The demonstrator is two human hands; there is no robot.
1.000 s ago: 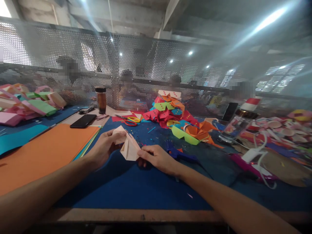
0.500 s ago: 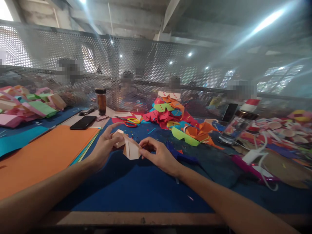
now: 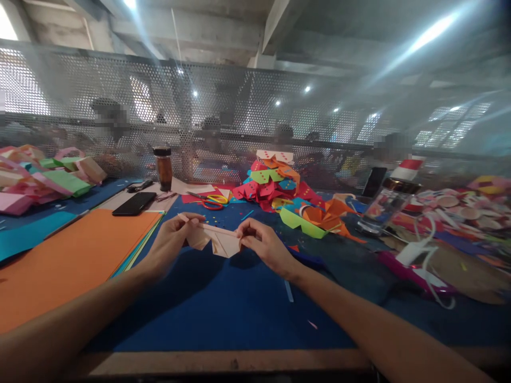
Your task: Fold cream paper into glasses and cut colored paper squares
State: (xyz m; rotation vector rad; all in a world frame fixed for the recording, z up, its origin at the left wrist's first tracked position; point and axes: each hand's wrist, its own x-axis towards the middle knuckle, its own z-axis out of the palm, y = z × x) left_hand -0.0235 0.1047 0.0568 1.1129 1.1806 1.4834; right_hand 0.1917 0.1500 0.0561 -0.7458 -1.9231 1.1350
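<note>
A folded cream paper piece (image 3: pixel 227 243) is stretched between my two hands above the blue table cover (image 3: pixel 207 314). My left hand (image 3: pixel 171 236) pinches its left end, and my right hand (image 3: pixel 265 242) pinches the right end. Pointed flaps hang down from its straight upper edge. Part of a dark blue tool (image 3: pixel 305 258), its kind unclear, lies behind my right wrist. Beyond my hands are scissors (image 3: pixel 215 201) with red and yellow handles and a heap of folded coloured papers (image 3: pixel 267 183).
Orange sheets (image 3: pixel 80 250) and a black phone (image 3: pixel 134 204) lie left. A dark-filled jar (image 3: pixel 164 173) stands behind. To the right are a clear bottle (image 3: pixel 385 207), a magenta-and-white device (image 3: pixel 413 274) and cut paper pieces (image 3: pixel 451 205). A perforated metal screen (image 3: pixel 223 96) runs along the back.
The paper piece has turned and been drawn out wider, its straight edge now on top. My left fingers have closed onto its left end, and my right hand has shifted slightly right.
</note>
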